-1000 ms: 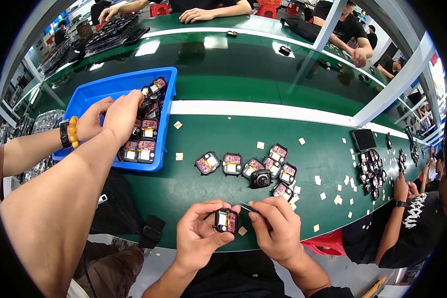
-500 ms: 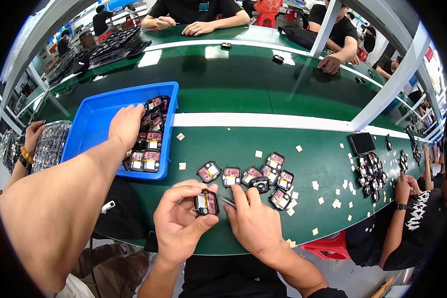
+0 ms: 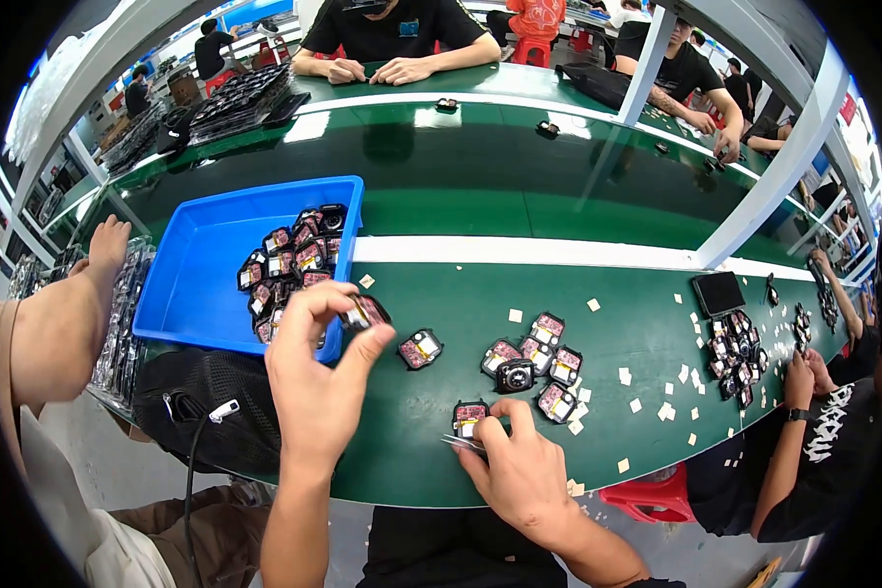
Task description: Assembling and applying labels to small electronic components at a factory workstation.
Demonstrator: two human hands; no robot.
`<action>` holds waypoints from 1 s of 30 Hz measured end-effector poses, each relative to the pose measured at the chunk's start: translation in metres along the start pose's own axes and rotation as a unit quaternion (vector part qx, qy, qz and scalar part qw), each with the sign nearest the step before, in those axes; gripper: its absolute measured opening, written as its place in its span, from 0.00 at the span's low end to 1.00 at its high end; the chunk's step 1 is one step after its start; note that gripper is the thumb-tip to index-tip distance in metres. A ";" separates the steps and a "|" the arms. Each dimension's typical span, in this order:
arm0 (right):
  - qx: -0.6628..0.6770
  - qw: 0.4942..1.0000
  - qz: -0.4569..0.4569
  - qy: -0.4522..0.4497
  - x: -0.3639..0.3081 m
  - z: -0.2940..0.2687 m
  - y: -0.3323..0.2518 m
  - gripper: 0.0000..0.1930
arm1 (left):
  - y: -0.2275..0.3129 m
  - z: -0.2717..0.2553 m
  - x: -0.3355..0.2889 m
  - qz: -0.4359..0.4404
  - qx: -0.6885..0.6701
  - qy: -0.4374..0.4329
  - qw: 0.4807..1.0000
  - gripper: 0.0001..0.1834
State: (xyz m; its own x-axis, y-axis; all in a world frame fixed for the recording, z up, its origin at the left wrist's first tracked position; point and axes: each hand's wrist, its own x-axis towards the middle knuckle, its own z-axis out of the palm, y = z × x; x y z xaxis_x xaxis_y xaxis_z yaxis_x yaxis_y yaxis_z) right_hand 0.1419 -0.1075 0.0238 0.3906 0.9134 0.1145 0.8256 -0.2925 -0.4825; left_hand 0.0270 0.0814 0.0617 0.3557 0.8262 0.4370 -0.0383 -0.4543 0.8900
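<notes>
Left hand (image 3: 314,407) has moved beside the bin (image 3: 201,269), pinching a unit (image 3: 368,313) at its right—seemingly a set-aside needing gentle release; right hand (image 3: 519,472), farther right, grips tweezers (image 3: 464,442) by a second unit (image 3: 469,417).

Illegible white lettering (image 3: 826,423) on black shirt (image 3: 833,490)

The held case (image 3: 367,312), left of the frame's centre, is black with rounded corners, its open face showing a red board and a pale block. It is raised and tilted, pinched in the left hand (image 3: 320,377). The tweezers (image 3: 461,442), thin and silvery, lie aslant in the right hand (image 3: 519,461) at lower centre. Their tips cross the lower edge of a second case (image 3: 469,416), likewise black and red, open side up on the desk (image 3: 402,465); contact cannot be told.
</notes>
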 end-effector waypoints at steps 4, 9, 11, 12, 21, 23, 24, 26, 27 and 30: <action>0.002 1.000 0.004 0.004 -0.003 0.001 0.001 0.15 | -0.012 -0.016 0.047 0.076 0.315 0.091 0.942 0.14; 0.016 0.999 -0.013 0.034 -0.006 0.006 0.005 0.16 | -0.025 -0.027 0.070 -0.045 0.416 0.065 0.906 0.11; 0.020 0.999 -0.015 0.048 -0.006 0.006 0.006 0.17 | -0.034 -0.028 0.068 -0.064 0.448 0.046 0.891 0.09; 0.022 0.998 -0.015 0.063 -0.007 0.007 0.007 0.17 | -0.036 -0.027 0.065 -0.065 0.447 0.043 0.891 0.09; 0.414 0.906 0.061 0.059 -0.008 -0.007 0.020 0.10 | 0.001 0.010 -0.033 0.246 0.205 -0.137 0.937 0.16; 0.572 0.815 0.094 0.010 -0.011 -0.005 0.023 0.06 | 0.000 0.014 -0.058 0.287 0.179 -0.195 0.921 0.16; 0.572 0.815 0.097 0.008 -0.012 -0.004 0.024 0.06 | 0.002 0.014 -0.066 0.294 0.176 -0.220 0.914 0.16; 0.672 0.727 0.134 -0.048 -0.014 -0.002 0.024 0.04 | -0.005 0.017 -0.077 0.297 0.166 -0.225 0.913 0.16; 0.694 0.705 0.131 -0.061 -0.015 -0.004 0.024 0.03 | -0.008 0.018 -0.079 0.295 0.151 -0.230 0.915 0.17; 0.681 0.717 0.124 -0.079 -0.016 -0.005 0.023 0.07 | -0.010 0.021 -0.082 0.298 0.128 -0.229 0.918 0.17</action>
State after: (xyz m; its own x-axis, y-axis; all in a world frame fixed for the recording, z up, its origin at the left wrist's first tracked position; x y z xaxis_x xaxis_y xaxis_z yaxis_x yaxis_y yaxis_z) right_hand 0.1569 -0.1306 0.0151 0.3175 0.9329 -0.1701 -0.4673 -0.0021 -0.8841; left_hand 0.0173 0.0110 0.0147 0.7000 0.2063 0.6837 -0.1537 -0.8915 0.4263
